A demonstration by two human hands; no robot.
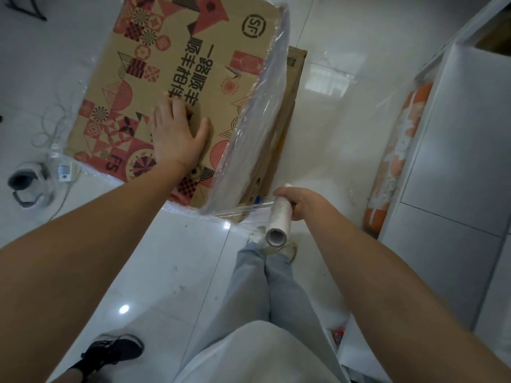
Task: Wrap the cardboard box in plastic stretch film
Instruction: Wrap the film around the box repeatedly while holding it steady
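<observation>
A large cardboard box (210, 64) with red and black printed patterns stands on the white tiled floor in the upper middle of the head view. Clear stretch film (257, 123) covers its right side and runs down to its near corner. My left hand (177, 134) lies flat on the box's top face, fingers apart. My right hand (300, 201) grips a roll of stretch film (279, 221) just off the box's near right corner. A taut band of film runs from the roll to that corner.
A white cabinet (456, 161) stands at the right, with an orange patterned roll (398, 158) leaning against it. White cables (52, 128) and a small grey device (27, 183) lie on the floor at the left. My legs and a black shoe (110, 352) are below.
</observation>
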